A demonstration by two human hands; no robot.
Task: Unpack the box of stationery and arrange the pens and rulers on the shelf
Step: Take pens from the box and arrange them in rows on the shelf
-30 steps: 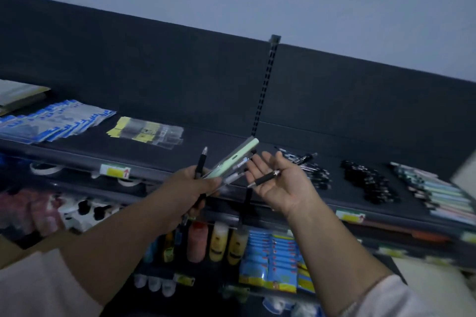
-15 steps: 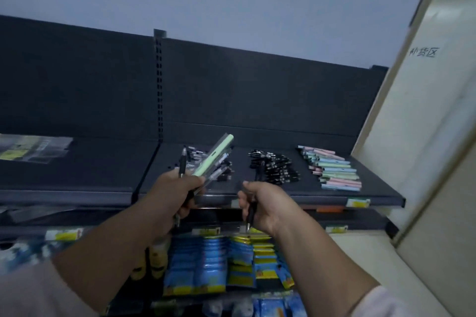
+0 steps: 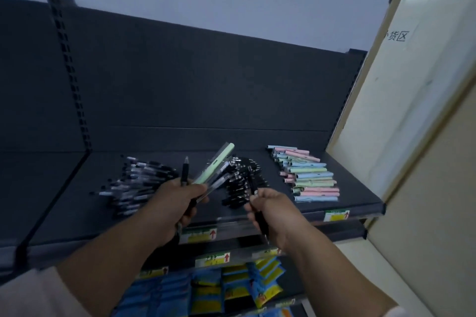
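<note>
Now the right hand (image 3: 269,204) grips one black pen (image 3: 260,220) pulled from the bundle (image 3: 215,165) held in the left hand (image 3: 177,201), ready for the shelf (image 3: 77,201).

Dark shelf (image 3: 77,201), one flat board. Three loose piles on it: black pens (image 3: 238,189) mid-board, clear pens (image 3: 139,183) at their 9 o'clock, pastel pens (image 3: 309,175) at their 3 o'clock, near the board's right end. Piles sit apart. Price tags (image 3: 336,215) along the 6 o'clock edge.
</note>
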